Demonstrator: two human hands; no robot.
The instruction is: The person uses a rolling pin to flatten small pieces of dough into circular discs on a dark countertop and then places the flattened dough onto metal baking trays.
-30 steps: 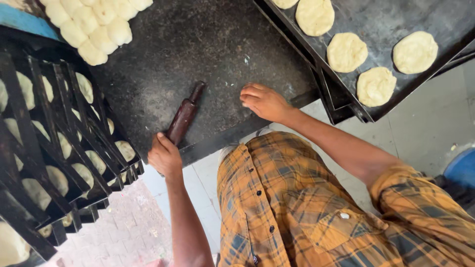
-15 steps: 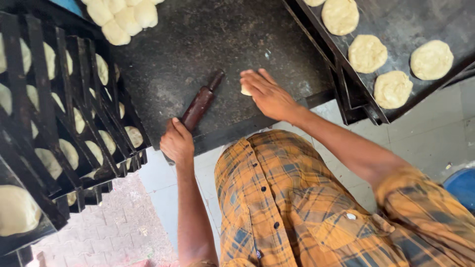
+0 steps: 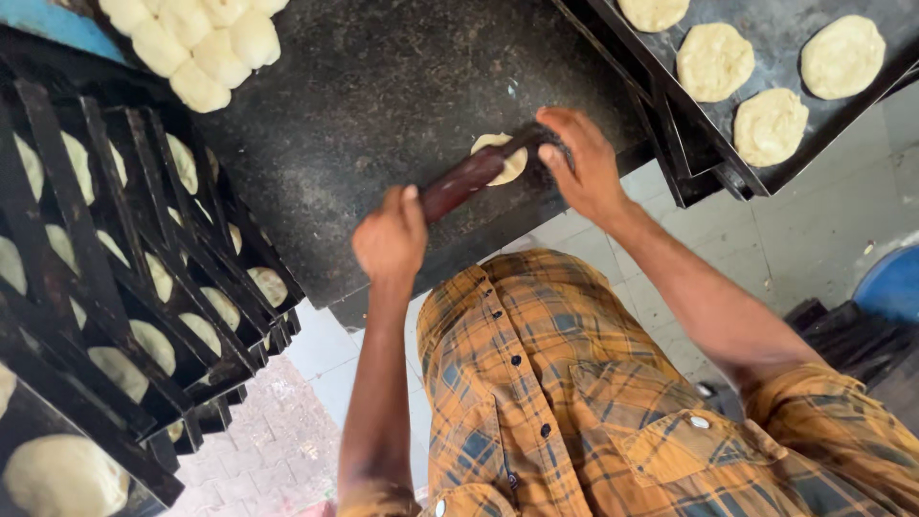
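A dark reddish-brown rolling pin (image 3: 467, 178) lies slanted across a small flattened piece of pale dough (image 3: 504, 158) on the black stone slab (image 3: 383, 86). My left hand (image 3: 388, 239) is closed around the pin's lower left end. At the pin's upper right end my right hand (image 3: 584, 163) rests over the handle, fingers curved on it beside the dough. Part of the dough is hidden under the pin. My plaid orange shirt fills the bottom of the view.
A heap of dough balls (image 3: 191, 43) sits at the slab's top left. Stacked black trays (image 3: 105, 239) with flattened dough stand at the left. Another black tray (image 3: 814, 144) with dough discs lies at the upper right. A blue container (image 3: 890, 282) stands on the tiled floor.
My right hand set a dough piece on the slab. My left hand swung the rolling pin up and right onto it, and my right hand took the pin's other end.
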